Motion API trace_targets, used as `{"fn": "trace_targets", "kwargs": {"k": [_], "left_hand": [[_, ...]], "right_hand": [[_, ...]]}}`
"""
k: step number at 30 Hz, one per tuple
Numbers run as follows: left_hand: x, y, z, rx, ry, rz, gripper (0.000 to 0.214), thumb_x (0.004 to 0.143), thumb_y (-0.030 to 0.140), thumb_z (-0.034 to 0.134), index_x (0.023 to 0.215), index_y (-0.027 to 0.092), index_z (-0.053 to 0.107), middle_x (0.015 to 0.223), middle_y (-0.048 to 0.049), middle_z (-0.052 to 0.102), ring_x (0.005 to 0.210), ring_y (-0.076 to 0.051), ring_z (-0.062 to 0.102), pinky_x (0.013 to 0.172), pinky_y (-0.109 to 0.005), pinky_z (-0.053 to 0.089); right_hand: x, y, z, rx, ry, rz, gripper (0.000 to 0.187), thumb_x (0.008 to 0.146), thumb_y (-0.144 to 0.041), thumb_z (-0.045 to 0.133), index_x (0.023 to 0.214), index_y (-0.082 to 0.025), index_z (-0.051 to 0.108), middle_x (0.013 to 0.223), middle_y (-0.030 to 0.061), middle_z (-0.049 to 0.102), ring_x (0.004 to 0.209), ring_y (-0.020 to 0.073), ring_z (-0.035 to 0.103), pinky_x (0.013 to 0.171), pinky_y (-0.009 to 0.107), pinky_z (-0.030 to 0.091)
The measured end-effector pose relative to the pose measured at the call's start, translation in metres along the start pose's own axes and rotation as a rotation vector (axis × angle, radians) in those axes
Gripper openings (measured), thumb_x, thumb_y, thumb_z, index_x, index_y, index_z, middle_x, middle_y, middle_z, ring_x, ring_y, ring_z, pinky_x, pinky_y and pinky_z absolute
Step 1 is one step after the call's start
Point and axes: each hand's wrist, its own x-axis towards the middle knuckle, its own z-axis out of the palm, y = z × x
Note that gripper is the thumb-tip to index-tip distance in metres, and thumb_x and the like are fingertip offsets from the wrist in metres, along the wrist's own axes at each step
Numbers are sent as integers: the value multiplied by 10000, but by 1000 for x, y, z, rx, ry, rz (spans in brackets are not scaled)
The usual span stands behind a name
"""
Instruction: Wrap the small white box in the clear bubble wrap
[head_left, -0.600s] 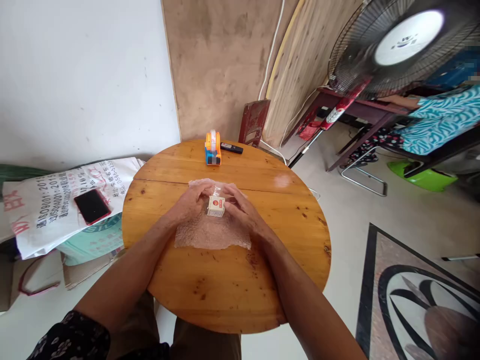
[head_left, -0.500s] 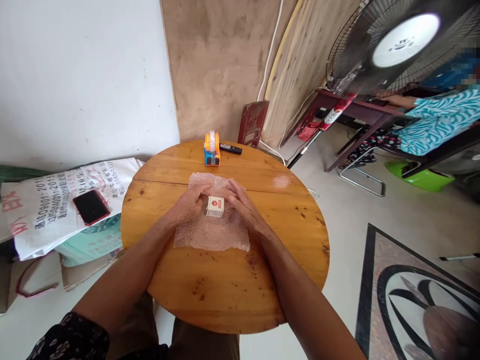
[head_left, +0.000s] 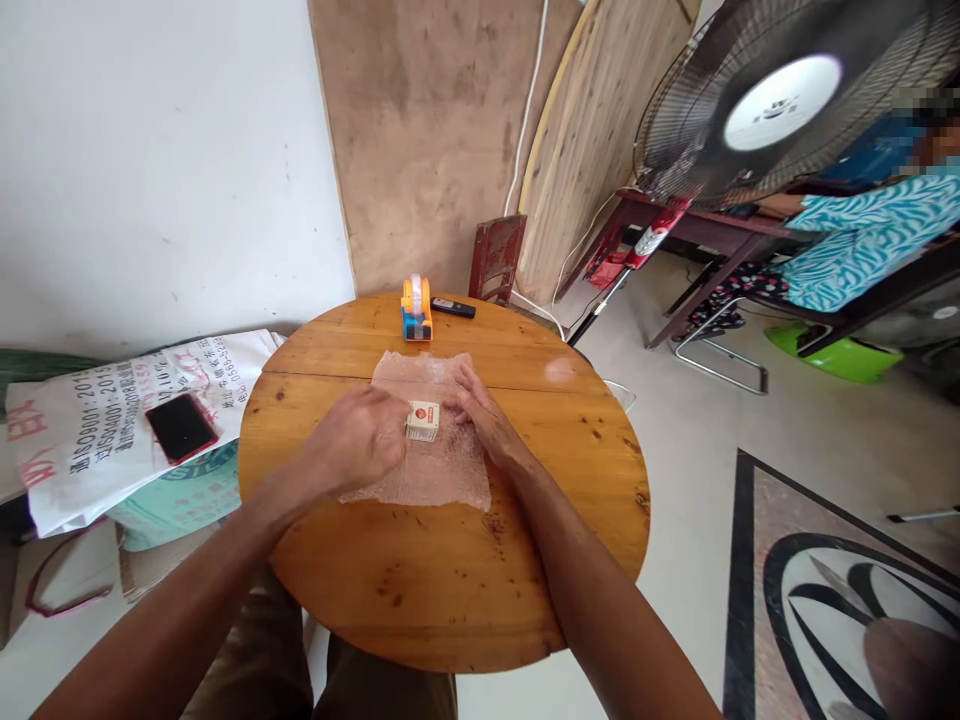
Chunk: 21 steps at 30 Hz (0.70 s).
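On the round wooden table [head_left: 420,590] lies a sheet of bubble wrap [head_left: 442,480]. A small white box with a red mark [head_left: 422,420] sits near the middle of that sheet. My left hand [head_left: 360,440] is just left of the box, its fingers curled and smeared by motion; whether it touches the box I cannot make out. On the other side, my right hand [head_left: 484,415] rests over the right part of the wrap with its fingers stretched out, apart from the box and holding nothing.
At the table's back stand an orange and blue tape dispenser [head_left: 416,310] and a black remote-like object [head_left: 453,308]. A phone [head_left: 181,428] lies on white sacks at the left. A standing fan [head_left: 780,105] and a seated person in a patterned top [head_left: 862,245] are at the right.
My left hand has drawn back toward me, and its fingers have curled beside the box. The right hand stays on the wrap, slightly farther from the box. The view has shifted slightly.
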Motion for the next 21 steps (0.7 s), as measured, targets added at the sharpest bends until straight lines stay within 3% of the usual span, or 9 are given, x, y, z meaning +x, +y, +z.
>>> {"fn": "trace_targets", "kwargs": {"k": [4,9,16,21], "left_hand": [[-36,21,5,173,-168,95,420,718,305,710,1124,214,652,1163,-100,641,1123,-315,536,988,-458,426],[-47,25,29,325,-174,55,310,748,154,628,1056,154,660,1097,-128,637,1076,-315,535,949,-466,428],[-36,14,40,240,-20,35,175,792,63,519,810,170,656,943,-83,675,948,-254,586,881,-405,450],[5,-2,34,89,69,-126,128,811,176,537,805,173,665,945,-87,694,903,-245,618,810,-358,466]], "right_hand": [[1,-5,1,11,8,26,677,938,-410,378,1570,-260,186,1617,117,267,1130,228,626,857,376,514],[1,-3,1,38,20,8,689,929,-440,402,1567,-279,198,1627,90,247,1109,224,632,806,351,521],[6,5,0,86,31,30,664,915,-513,461,1523,-287,315,1577,85,350,1076,212,642,759,314,524],[7,8,-5,260,0,88,698,857,-686,476,1431,-289,448,1453,91,514,1132,235,621,857,352,529]]}}
